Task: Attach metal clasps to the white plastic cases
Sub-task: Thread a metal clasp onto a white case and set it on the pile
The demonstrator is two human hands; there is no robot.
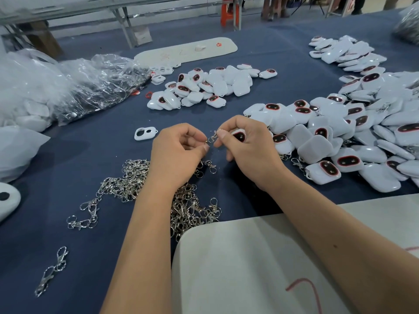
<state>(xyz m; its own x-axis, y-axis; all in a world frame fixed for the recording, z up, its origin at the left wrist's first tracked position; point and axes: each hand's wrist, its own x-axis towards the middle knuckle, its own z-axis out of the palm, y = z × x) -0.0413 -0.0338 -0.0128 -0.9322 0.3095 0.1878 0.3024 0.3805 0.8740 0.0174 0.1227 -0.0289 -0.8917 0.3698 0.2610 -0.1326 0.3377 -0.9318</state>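
One silver clasp going onto one white case, with many cases waiting

Above the blue cloth-covered bench (90, 168), the left hand (179, 152) pinches a small silver metal swivel clasp (212, 138) while the right hand (247, 146) grips a white plastic case with a dark red-rimmed oval window (239, 135); whether the clasp is hooked on yet is too small to tell. Right of the hands, a big heap of white cases (353, 141) shows clasps on several, so it looks like finished work. Beyond the hands, a smaller pile of white cases (213, 87) seems undone; a tangle of loose silver clasps (127, 177) lies under the left wrist
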